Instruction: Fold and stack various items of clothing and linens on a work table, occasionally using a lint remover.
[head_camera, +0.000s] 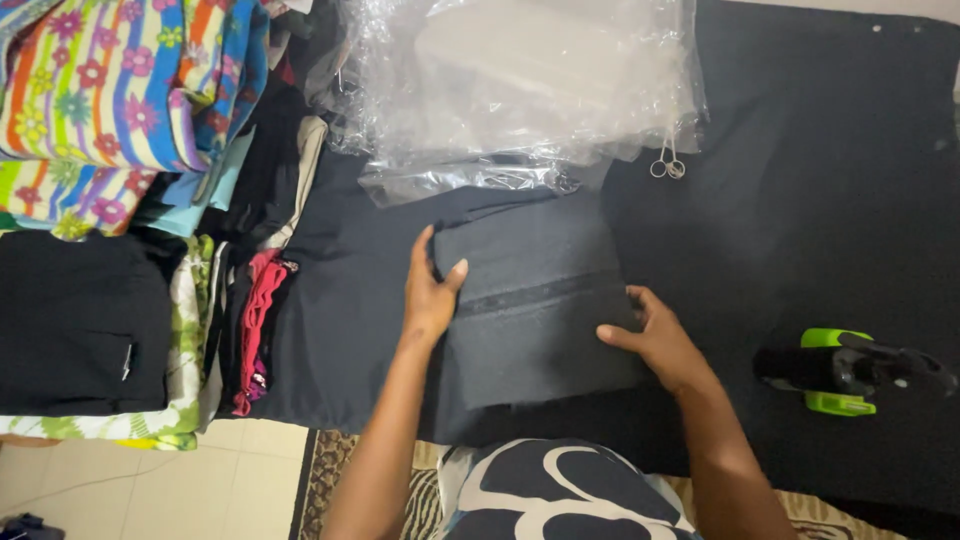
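At the middle of the dark cloth-covered table (800, 200) I see a folded dark grey garment (535, 300) lying flat. My left hand (430, 290) lies on its 9 o'clock edge, fingers stretched out, thumb on top, gripping nothing. My right hand (655, 340) presses on its 3 o'clock edge, fingers curled a little over the side. At 3 o'clock, well apart, sits a green and black tool (850, 370). At 9 o'clock are stacks of folded clothes (120, 330). Farther off, at 12 o'clock, lie clear plastic bags (520, 90), with small scissors (667, 165) just beside them. At 10 o'clock is a striped flowery cloth (110, 80).
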